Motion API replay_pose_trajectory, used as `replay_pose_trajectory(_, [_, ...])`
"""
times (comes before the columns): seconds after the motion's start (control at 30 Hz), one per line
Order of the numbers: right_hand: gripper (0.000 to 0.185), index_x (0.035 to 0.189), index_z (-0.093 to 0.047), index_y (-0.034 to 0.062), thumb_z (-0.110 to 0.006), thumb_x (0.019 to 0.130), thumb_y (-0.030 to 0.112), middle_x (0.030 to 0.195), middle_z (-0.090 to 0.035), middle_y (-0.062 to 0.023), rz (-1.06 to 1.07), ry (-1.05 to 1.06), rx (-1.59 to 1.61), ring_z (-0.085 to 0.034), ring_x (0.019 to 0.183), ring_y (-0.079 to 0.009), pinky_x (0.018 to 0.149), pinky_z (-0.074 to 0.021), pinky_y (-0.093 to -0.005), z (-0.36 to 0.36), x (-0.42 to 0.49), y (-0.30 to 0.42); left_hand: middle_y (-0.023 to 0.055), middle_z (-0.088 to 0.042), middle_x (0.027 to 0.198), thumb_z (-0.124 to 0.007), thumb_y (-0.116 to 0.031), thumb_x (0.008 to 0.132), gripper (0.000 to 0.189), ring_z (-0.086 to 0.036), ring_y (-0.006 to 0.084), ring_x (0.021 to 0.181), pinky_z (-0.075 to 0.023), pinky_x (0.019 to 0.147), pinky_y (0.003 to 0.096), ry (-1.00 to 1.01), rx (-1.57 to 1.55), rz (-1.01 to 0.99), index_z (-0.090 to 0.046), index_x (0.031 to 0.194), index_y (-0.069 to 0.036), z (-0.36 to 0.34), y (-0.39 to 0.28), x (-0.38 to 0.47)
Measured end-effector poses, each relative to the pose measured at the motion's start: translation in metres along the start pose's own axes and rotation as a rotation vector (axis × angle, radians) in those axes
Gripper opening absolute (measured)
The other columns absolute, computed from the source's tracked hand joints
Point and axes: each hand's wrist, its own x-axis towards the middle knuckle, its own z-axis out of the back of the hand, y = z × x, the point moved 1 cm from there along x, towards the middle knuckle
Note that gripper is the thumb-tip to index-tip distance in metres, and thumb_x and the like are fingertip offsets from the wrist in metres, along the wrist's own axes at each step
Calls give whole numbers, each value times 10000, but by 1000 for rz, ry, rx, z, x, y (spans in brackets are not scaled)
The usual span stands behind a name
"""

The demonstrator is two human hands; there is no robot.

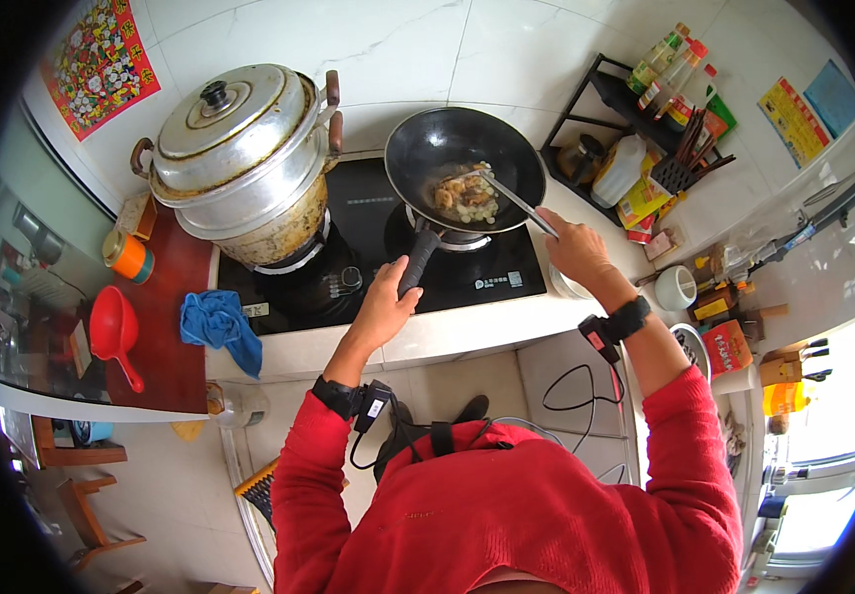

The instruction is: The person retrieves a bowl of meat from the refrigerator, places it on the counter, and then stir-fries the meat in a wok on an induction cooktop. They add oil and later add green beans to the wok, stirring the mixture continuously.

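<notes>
A black wok (pixel 435 141) rests on the right burner of a black glass gas hob (pixel 357 193). Its dark ribbed handle (pixel 417 263) points towards me, and my left hand (pixel 383 304) is closed around it. My right hand (pixel 579 249) grips the metal handle of a cooking spatula (pixel 513 197), whose head is down in the food. Browned pieces and pale sliced bits of food (pixel 466 197) lie together at the bottom of the wok. What the pieces are, I cannot tell.
A large lidded aluminium steamer pot (pixel 238 156) occupies the left burner. A blue cloth (pixel 221 323) hangs over the counter's front edge, near a red plastic ladle (pixel 113 323). To the right stands a black rack (pixel 605 82) with bottles. A white jar (pixel 674 287) is beyond my right forearm.
</notes>
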Motion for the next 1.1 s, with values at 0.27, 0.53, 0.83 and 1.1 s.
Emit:
replay_pose_trajectory(0.27, [483, 1362, -480, 310, -513, 885, 246, 920, -676, -187, -4, -20, -19, -644, 863, -391, 794, -506, -478, 10, 18, 14, 113, -511, 1019, -597, -103, 891, 560, -590, 155, 658, -493, 602, 284, -5, -8, 42, -380, 1383, 53, 7, -4, 0])
replay_pose_trajectory(0.53, [464, 1343, -507, 301, -529, 887, 211, 852, -664, -210, 51, 26, -85, -633, 830, -407, 781, -502, -480, 46, -16, 14, 199, -517, 1082, -605, -117, 882, 549, -601, 281, 827, -498, 749, 355, 15, -8, 51, -391, 1346, 85, 7, -1, 0])
replay_pose_trajectory(0.83, [491, 1364, -491, 244, -514, 876, 192, 855, -657, -213, 128, 82, -156, -632, 804, -399, 766, -492, -487, 24, -4, 25, 133, -503, 1023, -603, -82, 885, 560, -589, 180, 692, -500, 646, 301, 9, -8, 32, -374, 1372, 71, 5, -2, 0])
replay_pose_trajectory(1.1, [477, 1350, -525, 151, -553, 879, 222, 721, -612, -163, 31, 196, 346, -613, 604, -236, 663, -506, -366, 44, 9, -14, 113, -506, 1005, -597, -82, 891, 570, -584, 150, 662, -497, 613, 279, -21, 64, -60, -362, 1391, 58, 5, 9, 3])
